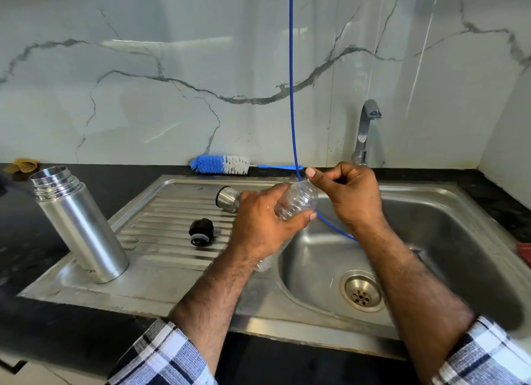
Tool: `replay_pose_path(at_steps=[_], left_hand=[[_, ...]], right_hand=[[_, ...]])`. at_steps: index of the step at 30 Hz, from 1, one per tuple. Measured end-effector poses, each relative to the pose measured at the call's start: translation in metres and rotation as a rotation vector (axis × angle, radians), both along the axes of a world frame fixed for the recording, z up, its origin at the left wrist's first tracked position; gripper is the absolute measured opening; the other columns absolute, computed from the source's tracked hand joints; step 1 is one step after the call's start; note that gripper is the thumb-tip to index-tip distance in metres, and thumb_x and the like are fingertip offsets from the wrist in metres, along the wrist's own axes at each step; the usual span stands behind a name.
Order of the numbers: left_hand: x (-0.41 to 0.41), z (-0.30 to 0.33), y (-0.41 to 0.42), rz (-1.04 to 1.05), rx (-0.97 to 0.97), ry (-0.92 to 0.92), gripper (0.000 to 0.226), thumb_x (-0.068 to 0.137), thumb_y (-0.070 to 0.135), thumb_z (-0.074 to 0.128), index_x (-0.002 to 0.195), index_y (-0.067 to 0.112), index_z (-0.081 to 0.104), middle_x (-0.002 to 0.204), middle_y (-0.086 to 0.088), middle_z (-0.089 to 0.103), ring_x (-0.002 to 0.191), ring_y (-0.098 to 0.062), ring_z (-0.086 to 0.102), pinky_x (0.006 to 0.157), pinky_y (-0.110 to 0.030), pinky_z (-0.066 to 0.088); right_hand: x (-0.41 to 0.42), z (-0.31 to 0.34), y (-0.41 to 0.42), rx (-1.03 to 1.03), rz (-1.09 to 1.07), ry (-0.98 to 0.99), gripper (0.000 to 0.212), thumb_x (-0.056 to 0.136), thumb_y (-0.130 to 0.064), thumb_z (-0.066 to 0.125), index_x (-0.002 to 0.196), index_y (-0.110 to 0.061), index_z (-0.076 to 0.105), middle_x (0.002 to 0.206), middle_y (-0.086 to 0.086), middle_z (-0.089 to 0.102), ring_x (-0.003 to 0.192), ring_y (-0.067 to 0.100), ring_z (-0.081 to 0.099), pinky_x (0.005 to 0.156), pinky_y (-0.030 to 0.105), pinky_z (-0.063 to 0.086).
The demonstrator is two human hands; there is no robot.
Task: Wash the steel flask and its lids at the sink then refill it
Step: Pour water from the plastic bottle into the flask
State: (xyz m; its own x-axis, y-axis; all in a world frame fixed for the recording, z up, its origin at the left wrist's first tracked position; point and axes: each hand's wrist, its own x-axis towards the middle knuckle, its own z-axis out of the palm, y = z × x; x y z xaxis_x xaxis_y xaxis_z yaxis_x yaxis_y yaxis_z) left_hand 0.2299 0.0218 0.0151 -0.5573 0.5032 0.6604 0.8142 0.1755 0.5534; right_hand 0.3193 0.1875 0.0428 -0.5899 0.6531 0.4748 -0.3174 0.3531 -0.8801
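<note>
The steel flask [82, 226] stands open and lidless at the left end of the sink's drainboard [172, 209]. A black inner lid [201, 231] lies on the ribs, and a steel cup lid [228, 199] lies on its side further back. My left hand [258, 223] grips a clear plastic bottle [298, 200] over the basin's left edge. My right hand [350, 192] pinches at the bottle's mouth, beside a thin blue tube [292, 97] that hangs from above.
A blue and white bottle brush [221, 164] lies on the black counter against the marble wall. The steel tap [366, 128] stands behind the basin [431, 241], whose drain [361, 294] is uncovered. A yellow cloth [23, 165] sits far left.
</note>
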Motion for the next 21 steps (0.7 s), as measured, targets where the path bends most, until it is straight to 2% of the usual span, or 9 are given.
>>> replay_pose_path(at_steps=[2, 4, 5, 7, 8, 11, 14, 18, 21], left_hand=[[0.0, 0.001, 0.001, 0.081, -0.029, 0.074, 0.062, 0.072, 0.075, 0.079, 0.116, 0.032, 0.073, 0.075, 0.019, 0.063, 0.071, -0.015, 0.065, 0.08, -0.047, 0.059], [-0.001, 0.001, 0.0, 0.05, -0.009, 0.043, 0.067, 0.072, 0.077, 0.078, 0.12, 0.031, 0.074, 0.078, 0.018, 0.066, 0.073, -0.01, 0.066, 0.081, -0.046, 0.06], [-0.001, 0.001, -0.001, 0.041, -0.008, 0.038, 0.069, 0.072, 0.078, 0.078, 0.122, 0.031, 0.074, 0.079, 0.018, 0.067, 0.073, -0.009, 0.066, 0.081, -0.046, 0.06], [-0.002, 0.002, -0.001, 0.06, -0.033, 0.057, 0.07, 0.071, 0.079, 0.077, 0.123, 0.031, 0.074, 0.08, 0.017, 0.067, 0.073, -0.012, 0.065, 0.081, -0.047, 0.059], [-0.001, 0.002, -0.002, 0.081, -0.054, 0.071, 0.072, 0.07, 0.081, 0.075, 0.122, 0.031, 0.074, 0.082, 0.017, 0.068, 0.075, -0.015, 0.064, 0.083, -0.047, 0.058], [0.007, 0.001, -0.003, 0.157, -0.092, 0.148, 0.079, 0.07, 0.079, 0.074, 0.126, 0.024, 0.074, 0.092, 0.013, 0.074, 0.078, -0.012, 0.053, 0.09, -0.048, 0.054], [0.01, 0.004, -0.003, 0.176, -0.054, 0.154, 0.073, 0.068, 0.068, 0.088, 0.124, 0.022, 0.075, 0.094, 0.01, 0.076, 0.074, 0.001, 0.047, 0.088, -0.049, 0.056], [0.014, 0.01, -0.007, 0.164, -0.005, 0.129, 0.072, 0.069, 0.074, 0.082, 0.124, 0.029, 0.071, 0.093, 0.012, 0.076, 0.08, -0.006, 0.068, 0.09, -0.047, 0.056], [0.009, 0.024, -0.019, 0.138, 0.036, 0.117, 0.075, 0.069, 0.076, 0.08, 0.128, 0.031, 0.07, 0.095, 0.015, 0.076, 0.083, -0.001, 0.069, 0.092, -0.044, 0.056]], right_hand=[[-0.001, -0.001, 0.0, 0.023, -0.011, -0.029, 0.026, 0.085, -0.03, 0.089, 0.076, -0.014, 0.071, 0.079, 0.01, 0.077, 0.078, 0.021, 0.075, 0.078, 0.036, 0.061], [0.0, -0.001, 0.001, 0.043, 0.071, -0.047, 0.015, 0.093, -0.029, 0.081, 0.094, -0.015, 0.077, 0.089, 0.006, 0.079, 0.084, 0.018, 0.075, 0.08, 0.035, 0.06], [0.001, -0.001, 0.001, 0.069, 0.098, -0.07, 0.017, 0.097, -0.031, 0.076, 0.1, -0.014, 0.079, 0.091, 0.005, 0.08, 0.085, 0.02, 0.075, 0.08, 0.038, 0.061], [0.001, -0.001, 0.001, 0.153, 0.072, -0.136, 0.03, 0.1, -0.041, 0.071, 0.097, -0.013, 0.082, 0.086, 0.006, 0.08, 0.084, 0.03, 0.075, 0.079, 0.043, 0.063], [0.002, -0.001, 0.0, 0.198, 0.027, -0.171, 0.034, 0.099, -0.046, 0.071, 0.094, -0.014, 0.082, 0.081, 0.004, 0.078, 0.078, 0.028, 0.074, 0.074, 0.04, 0.062], [0.001, -0.001, -0.003, 0.278, -0.111, -0.252, 0.04, 0.096, -0.053, 0.07, 0.086, -0.015, 0.08, 0.064, -0.002, 0.068, 0.055, 0.011, 0.057, 0.057, 0.025, 0.047], [-0.001, -0.005, -0.002, 0.226, -0.077, -0.213, 0.034, 0.095, -0.051, 0.072, 0.091, -0.018, 0.08, 0.068, -0.005, 0.07, 0.06, 0.007, 0.06, 0.061, 0.024, 0.048], [0.0, -0.002, -0.004, 0.176, 0.059, -0.144, 0.044, 0.088, -0.063, 0.075, 0.092, -0.019, 0.08, 0.071, 0.007, 0.072, 0.065, 0.012, 0.06, 0.065, 0.033, 0.052], [-0.007, 0.02, -0.017, 0.141, 0.106, -0.064, 0.027, 0.092, -0.044, 0.079, 0.088, -0.017, 0.08, 0.071, -0.003, 0.075, 0.065, 0.007, 0.063, 0.066, 0.026, 0.05]])
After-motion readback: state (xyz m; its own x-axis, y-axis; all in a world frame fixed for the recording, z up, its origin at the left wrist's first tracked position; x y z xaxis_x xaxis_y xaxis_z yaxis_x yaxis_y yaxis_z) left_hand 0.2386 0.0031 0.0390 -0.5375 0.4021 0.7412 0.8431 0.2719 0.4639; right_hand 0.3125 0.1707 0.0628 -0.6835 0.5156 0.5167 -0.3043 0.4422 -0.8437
